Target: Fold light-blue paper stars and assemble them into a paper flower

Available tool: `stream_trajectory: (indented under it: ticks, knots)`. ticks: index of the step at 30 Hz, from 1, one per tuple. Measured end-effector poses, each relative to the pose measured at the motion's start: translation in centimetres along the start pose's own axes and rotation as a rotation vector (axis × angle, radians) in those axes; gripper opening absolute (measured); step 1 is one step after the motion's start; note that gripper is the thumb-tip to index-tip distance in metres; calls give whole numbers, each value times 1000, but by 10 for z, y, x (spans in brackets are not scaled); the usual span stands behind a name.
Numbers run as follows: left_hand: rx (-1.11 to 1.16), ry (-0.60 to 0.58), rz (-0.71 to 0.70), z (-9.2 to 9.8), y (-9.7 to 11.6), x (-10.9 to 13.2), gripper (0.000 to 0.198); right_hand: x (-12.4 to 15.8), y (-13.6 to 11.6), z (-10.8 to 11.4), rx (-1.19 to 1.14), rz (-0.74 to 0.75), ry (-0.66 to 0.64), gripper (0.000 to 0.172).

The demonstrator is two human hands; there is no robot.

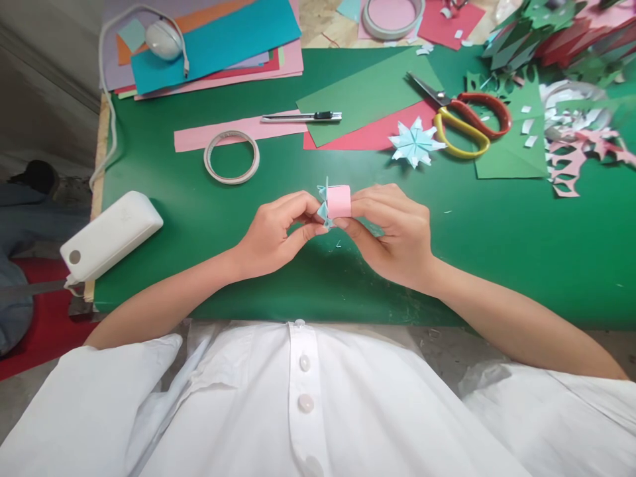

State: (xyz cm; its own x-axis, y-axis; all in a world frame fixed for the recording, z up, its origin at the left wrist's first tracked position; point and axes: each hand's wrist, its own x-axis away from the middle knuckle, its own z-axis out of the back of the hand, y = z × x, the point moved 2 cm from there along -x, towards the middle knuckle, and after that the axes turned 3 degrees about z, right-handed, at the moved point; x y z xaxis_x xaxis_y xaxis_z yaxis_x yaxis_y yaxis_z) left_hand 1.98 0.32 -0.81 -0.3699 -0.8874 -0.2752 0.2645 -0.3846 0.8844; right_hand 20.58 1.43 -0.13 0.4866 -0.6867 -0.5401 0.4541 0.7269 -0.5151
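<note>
Between my hands, above the green table, is a pink paper ring [340, 201] with a light blue folded paper flower [323, 207] against its left side. My left hand [281, 232] pinches the paper flower by its edge. My right hand [392, 232] is closed on the pink ring, thumb below and fingers partly inside or behind it. Another light blue paper flower [416, 142] lies flat to the upper right, touching the scissors [460, 116] with red and yellow handles. Whether the ring and flower are stuck together, I cannot tell.
A tape roll [231, 157], a box cutter [301, 117] and a pink strip [213, 134] lie beyond my hands. Green paper [368, 93] and cut scraps [566, 159] are farther right. A white power bank [112, 235] sits at the left edge, coloured sheets [218, 50] behind.
</note>
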Motion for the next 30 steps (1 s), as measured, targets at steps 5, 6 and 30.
stream_trajectory:
  ticks: [5,6,30]
  knots:
    - [185,-72,38,1,-1,1,20,0,-1,1,35,71,-7,23]
    - [240,-94,58,1,-1,1,23,0,-1,1,51,83,-16,23]
    - [314,-69,158,-3,3,3,29,-5,-11,5,26,-15,51,26]
